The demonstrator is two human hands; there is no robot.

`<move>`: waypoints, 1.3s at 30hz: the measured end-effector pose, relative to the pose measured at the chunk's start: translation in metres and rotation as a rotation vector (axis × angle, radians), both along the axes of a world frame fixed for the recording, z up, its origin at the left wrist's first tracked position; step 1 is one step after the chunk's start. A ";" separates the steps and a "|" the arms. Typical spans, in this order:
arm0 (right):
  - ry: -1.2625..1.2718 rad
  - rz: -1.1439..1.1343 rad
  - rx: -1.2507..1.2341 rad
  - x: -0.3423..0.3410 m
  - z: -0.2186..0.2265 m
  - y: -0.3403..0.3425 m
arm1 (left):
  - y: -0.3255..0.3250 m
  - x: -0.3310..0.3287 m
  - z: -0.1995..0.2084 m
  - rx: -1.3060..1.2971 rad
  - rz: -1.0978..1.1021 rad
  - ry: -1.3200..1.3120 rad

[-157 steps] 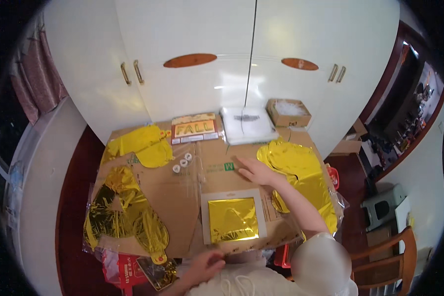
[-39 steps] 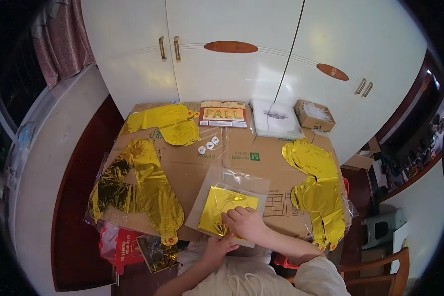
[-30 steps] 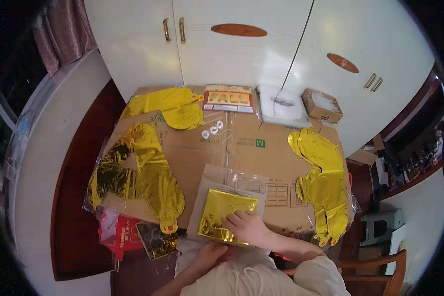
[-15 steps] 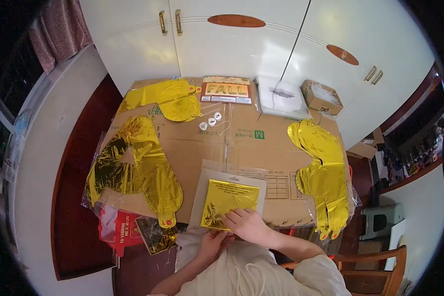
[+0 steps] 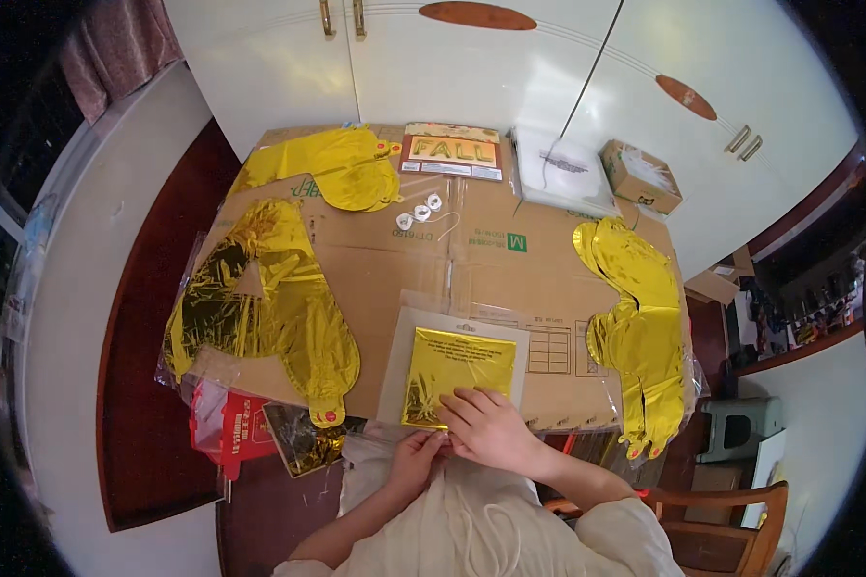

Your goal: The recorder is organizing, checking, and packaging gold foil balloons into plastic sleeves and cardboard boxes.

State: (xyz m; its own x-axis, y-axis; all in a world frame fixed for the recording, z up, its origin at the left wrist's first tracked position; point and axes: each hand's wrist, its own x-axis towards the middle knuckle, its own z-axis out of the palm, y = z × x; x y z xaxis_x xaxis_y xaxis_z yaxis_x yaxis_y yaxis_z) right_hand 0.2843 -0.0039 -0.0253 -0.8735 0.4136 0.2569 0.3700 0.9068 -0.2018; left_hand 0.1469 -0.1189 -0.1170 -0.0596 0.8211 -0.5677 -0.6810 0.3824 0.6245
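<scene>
A flat clear packet (image 5: 518, 370) with a folded gold foil balloon (image 5: 459, 370) inside lies at the front edge of the cardboard. My right hand (image 5: 486, 430) rests over its lower part, fingers bent on the gold foil and thumb hidden beneath. Just to the left, my left hand (image 5: 419, 462) pinches the packet's lower edge, its fingertips close to the right hand's. A gold letter-shaped foil balloon (image 5: 313, 327) lies flat on the left, another gold balloon (image 5: 337, 168) at the far left, and a curved gold balloon (image 5: 635, 327) on the right.
Small white ribbon rolls (image 5: 420, 212) sit mid-table behind the packet. At the back are a printed package (image 5: 450, 152), a stack of clear bags (image 5: 563, 173) and a small cardboard box (image 5: 642, 175). A wooden chair (image 5: 717, 500) stands front right; a red bag (image 5: 226, 428) hangs front left.
The view has shifted, so the table sits slightly higher and further right in it. Both hands stay at the packet's lower edge, the right one drawn slightly nearer to that edge.
</scene>
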 end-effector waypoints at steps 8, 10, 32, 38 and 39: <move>-0.032 -0.022 0.080 0.002 -0.006 -0.006 | 0.001 -0.002 -0.005 0.103 -0.129 0.269; -0.039 -0.026 0.063 0.002 -0.004 -0.006 | 0.004 -0.003 0.002 0.102 -0.160 0.338; 0.062 -0.188 0.078 0.001 -0.017 -0.006 | 0.012 0.000 -0.002 0.097 -0.213 0.209; 0.126 -0.197 0.043 0.026 -0.010 0.000 | 0.000 -0.009 0.018 0.079 -0.445 0.477; 0.132 -0.217 0.033 0.033 -0.006 -0.002 | -0.004 -0.015 0.026 0.113 -0.571 0.611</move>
